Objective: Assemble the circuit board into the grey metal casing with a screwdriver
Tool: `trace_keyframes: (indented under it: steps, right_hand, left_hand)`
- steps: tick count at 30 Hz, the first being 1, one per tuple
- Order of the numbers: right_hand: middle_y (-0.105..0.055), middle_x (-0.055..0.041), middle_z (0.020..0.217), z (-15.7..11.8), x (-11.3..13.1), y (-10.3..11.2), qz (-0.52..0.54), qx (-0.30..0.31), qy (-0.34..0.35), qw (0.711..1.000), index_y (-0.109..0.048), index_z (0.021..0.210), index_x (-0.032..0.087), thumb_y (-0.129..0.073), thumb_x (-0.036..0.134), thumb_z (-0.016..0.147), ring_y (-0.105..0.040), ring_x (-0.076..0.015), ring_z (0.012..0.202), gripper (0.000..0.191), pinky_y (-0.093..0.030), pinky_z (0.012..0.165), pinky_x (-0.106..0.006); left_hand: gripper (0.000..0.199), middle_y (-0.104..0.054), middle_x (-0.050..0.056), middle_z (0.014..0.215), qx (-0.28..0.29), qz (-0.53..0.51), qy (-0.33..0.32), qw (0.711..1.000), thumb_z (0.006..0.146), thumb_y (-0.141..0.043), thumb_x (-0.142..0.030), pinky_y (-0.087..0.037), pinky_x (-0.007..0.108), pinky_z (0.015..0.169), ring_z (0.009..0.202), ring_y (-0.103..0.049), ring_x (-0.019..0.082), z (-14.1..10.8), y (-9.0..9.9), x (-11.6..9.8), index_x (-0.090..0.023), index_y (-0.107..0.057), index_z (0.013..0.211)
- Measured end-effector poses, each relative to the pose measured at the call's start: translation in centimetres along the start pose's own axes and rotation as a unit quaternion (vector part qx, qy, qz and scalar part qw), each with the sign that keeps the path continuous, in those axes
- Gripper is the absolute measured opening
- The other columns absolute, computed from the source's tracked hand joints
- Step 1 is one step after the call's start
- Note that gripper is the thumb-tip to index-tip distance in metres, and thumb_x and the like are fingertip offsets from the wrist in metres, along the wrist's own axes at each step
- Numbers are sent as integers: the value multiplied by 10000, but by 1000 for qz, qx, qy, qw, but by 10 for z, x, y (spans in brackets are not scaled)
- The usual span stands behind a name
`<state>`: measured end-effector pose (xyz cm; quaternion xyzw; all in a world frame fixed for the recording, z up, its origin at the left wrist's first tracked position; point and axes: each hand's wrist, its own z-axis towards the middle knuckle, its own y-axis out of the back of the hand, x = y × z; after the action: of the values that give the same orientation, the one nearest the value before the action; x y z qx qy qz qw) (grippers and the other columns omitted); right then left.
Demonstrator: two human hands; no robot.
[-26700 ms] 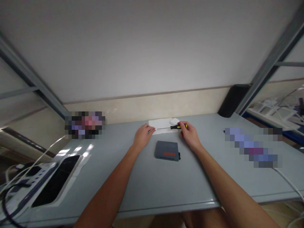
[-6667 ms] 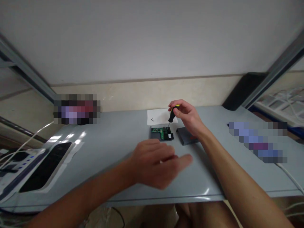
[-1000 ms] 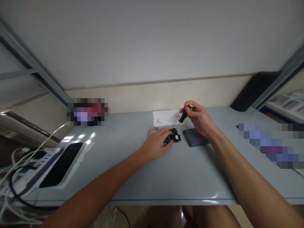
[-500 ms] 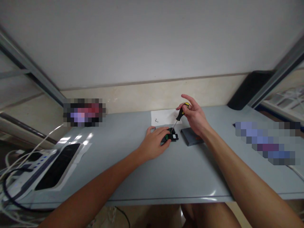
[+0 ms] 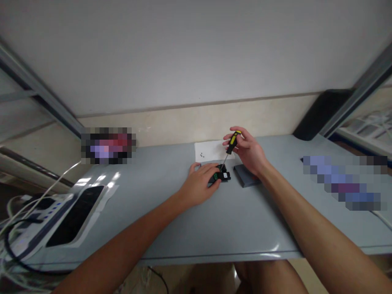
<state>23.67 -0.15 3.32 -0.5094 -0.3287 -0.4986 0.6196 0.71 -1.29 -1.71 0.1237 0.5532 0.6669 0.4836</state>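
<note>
In the head view, my left hand (image 5: 200, 183) is closed over a small black electronic device (image 5: 225, 176) with green circuit board showing, and presses it on the grey table. My right hand (image 5: 249, 151) grips a black and yellow screwdriver (image 5: 233, 141) by its handle, some fingers stretched away from it. The screwdriver tilts, and its shaft runs down into the device; the exact tip is too small to make out. Under my right wrist lies a flat dark grey case (image 5: 245, 177), partly covered by the hand. Behind the device, several tiny dark screw-like bits (image 5: 202, 155) rest on white paper (image 5: 211, 149).
A power strip (image 5: 49, 218) with tangled cables and a dark phone-like slab (image 5: 76, 216) lie at the left. Blurred-out items (image 5: 108, 145) stand at the back left, others (image 5: 339, 181) at the right. A black cylinder (image 5: 321, 116) leans at the back right.
My right hand's fingers have shifted around the screwdriver handle, the raised finger now lower and curled nearer, and the handle has turned, showing more yellow. The left hand and device stay put.
</note>
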Motion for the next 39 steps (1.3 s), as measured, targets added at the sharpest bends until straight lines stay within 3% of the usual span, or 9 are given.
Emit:
trace_keyframes:
  steps: [5, 9, 11, 18, 23, 30, 39]
  right_hand:
    - [-592, 38, 808, -3, 0, -8, 37, 2, -8, 999, -573, 993, 320, -876, 599, 810, -614, -189, 775, 450, -541, 770, -355]
    - [-371, 47, 657, -6, 7, -14, 50, 13, -7, 999, -539, 921, 317, -736, 708, 900, -403, -185, 582, 438, -444, 598, -349]
    - [-336, 45, 646, -7, 9, -16, 56, 14, -9, 998, -533, 932, 323, -653, 743, 942, -369, -191, 565, 437, -418, 571, -351]
    - [-504, -12, 760, -8, 9, -17, 29, 1, 7, 1000, -475, 856, 303, -656, 720, 939, -501, -227, 679, 462, -485, 648, -391]
    - [-496, -16, 790, -9, 10, -19, 54, -1, 2, 999, -502, 868, 298, -693, 687, 928, -494, -216, 694, 438, -477, 649, -378]
    - [-495, -17, 776, -12, 14, -23, 24, -5, 23, 999, -489, 846, 300, -656, 716, 941, -498, -220, 683, 458, -497, 659, -397]
    - [-471, -9, 764, -12, 12, -25, 46, 14, 14, 999, -501, 841, 296, -662, 698, 954, -456, -209, 648, 448, -447, 619, -379]
  left_hand:
    - [185, -685, 75, 1517, -2, -9, 0, 1000, 1047, -636, -271, -268, 567, 1264, 1436, -612, 265, 0, 0, -1, -265, -646, 1232]
    - [185, -682, 72, 1521, -1, -11, 1, 1000, 1052, -629, -281, -273, 564, 1265, 1435, -613, 264, -1, 1, -1, -268, -645, 1236]
    - [191, -679, 71, 1525, -1, -10, 1, 1000, 1051, -630, -280, -275, 559, 1266, 1435, -612, 262, -1, 0, -1, -268, -641, 1242]
    - [319, -677, 85, 1523, -1, -10, 10, 1000, 1048, -615, -285, -268, 572, 1281, 1413, -626, 281, -1, 0, -1, -269, -588, 1366]
    - [462, -693, 103, 1492, -6, -10, 14, 1000, 1045, -629, -303, -279, 567, 1279, 1390, -641, 285, -1, -2, 0, -258, -505, 1488]
    - [434, -669, 106, 1521, -1, -12, 15, 1000, 1089, -587, -359, -279, 568, 1286, 1425, -612, 287, -1, -1, 0, -273, -493, 1504]
    - [374, -689, 72, 1500, -2, -21, 17, 1000, 1057, -617, -284, -284, 557, 1280, 1409, -626, 276, -1, 0, -1, -278, -551, 1425]
